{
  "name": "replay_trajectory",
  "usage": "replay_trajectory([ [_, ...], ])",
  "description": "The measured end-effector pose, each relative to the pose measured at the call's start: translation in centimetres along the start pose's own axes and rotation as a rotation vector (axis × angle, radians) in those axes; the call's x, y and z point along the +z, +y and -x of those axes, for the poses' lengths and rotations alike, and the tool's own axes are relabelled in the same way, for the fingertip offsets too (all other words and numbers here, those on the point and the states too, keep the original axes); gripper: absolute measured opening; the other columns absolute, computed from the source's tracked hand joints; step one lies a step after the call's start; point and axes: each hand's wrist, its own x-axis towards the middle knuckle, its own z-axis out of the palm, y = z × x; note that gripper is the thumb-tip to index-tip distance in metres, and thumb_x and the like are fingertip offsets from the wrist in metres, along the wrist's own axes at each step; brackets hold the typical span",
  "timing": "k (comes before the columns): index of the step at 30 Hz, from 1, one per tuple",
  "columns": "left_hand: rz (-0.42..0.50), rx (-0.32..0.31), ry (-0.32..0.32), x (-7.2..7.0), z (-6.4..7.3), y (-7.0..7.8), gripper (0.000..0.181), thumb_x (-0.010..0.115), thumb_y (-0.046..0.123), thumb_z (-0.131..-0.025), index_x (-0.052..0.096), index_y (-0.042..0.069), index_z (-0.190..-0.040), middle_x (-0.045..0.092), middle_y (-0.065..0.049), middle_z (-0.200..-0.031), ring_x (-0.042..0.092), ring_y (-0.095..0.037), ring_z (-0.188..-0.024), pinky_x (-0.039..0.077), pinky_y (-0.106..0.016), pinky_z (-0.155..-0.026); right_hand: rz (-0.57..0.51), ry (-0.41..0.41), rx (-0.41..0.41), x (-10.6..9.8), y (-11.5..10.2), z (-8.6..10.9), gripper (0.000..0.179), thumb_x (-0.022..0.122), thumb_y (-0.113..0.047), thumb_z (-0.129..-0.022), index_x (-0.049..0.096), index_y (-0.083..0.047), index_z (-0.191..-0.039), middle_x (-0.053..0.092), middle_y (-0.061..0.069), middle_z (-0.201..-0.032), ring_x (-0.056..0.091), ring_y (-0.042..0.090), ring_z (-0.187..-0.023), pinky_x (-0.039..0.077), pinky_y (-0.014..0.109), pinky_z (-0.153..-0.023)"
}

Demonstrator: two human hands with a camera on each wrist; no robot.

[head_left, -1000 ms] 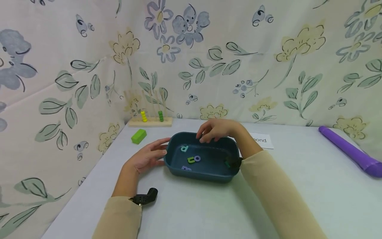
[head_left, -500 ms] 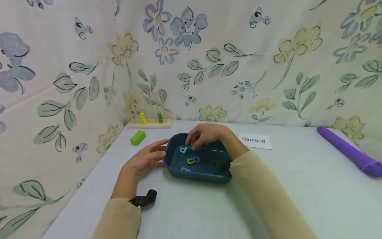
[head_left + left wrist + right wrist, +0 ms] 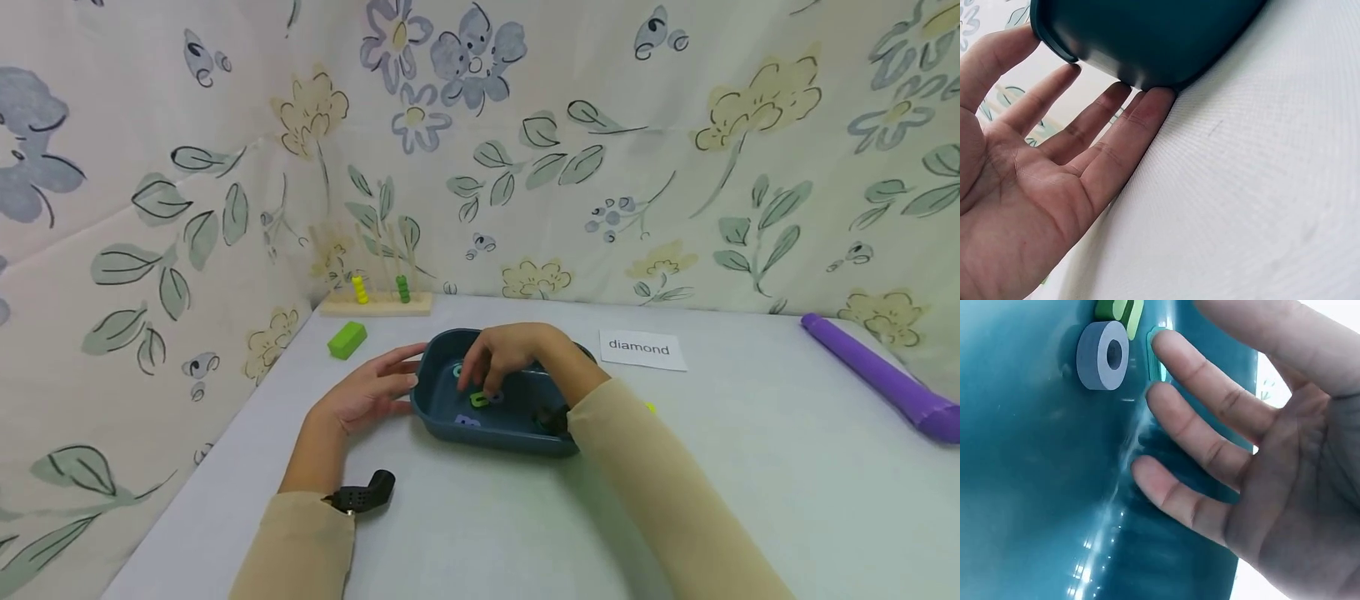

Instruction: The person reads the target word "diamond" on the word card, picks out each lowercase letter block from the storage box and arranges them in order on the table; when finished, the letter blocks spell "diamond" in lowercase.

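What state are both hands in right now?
Left hand: open, fingers against the outside of the blue tub.
Right hand: open, fingers loosely bent inside the tub, nothing visibly held.

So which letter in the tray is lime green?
The lime letter beside the purple ring, near the right hand; it alone is lime, other visible letters looking purple or teal.

Open-topped teal tub, upright, green letter inside, purple ring just beside it
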Motion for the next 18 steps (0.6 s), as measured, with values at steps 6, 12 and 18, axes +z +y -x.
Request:
replay_trajectory([
  [6,-0.004,0.005,-0.007,-0.1,-0.1,0.1,0.066,0.064,0.019,-0.101,0.036,0.022,-0.161,0.033,-0.011,-0.167,0.05,-0.029,-0.137,0.052,-0.047,-0.105,0.032,-0.032,0.001,0.2,-0.7,-0.6,0.036,0.08,-0.004,-0.086,0.08,-0.023,-0.116,0.069,0.0,-0.117,0.058,0.016,-0.108,0.049,0.035,-0.098],
  [12,0.006,0.014,-0.003,-0.2,0.1,0.0,0.068,0.064,0.018,-0.1,0.036,0.022,-0.162,0.032,-0.013,-0.167,0.048,-0.032,-0.14,0.052,-0.045,-0.104,0.071,-0.105,0.005,0.8,-1.1,-1.7,0.039,0.079,-0.002,-0.085,0.081,-0.028,-0.115,0.07,-0.008,-0.12,0.056,0.015,-0.113,0.045,0.039,-0.108],
  [18,0.0,0.014,-0.008,-0.3,0.0,-0.1,0.068,0.064,0.018,-0.101,0.035,0.022,-0.162,0.031,-0.013,-0.167,0.047,-0.032,-0.142,0.051,-0.047,-0.108,0.092,-0.161,-0.023,1.1,-0.8,-2.3,0.039,0.08,-0.005,-0.086,0.08,-0.03,-0.116,0.069,-0.011,-0.121,0.055,0.013,-0.112,0.045,0.035,-0.105],
])
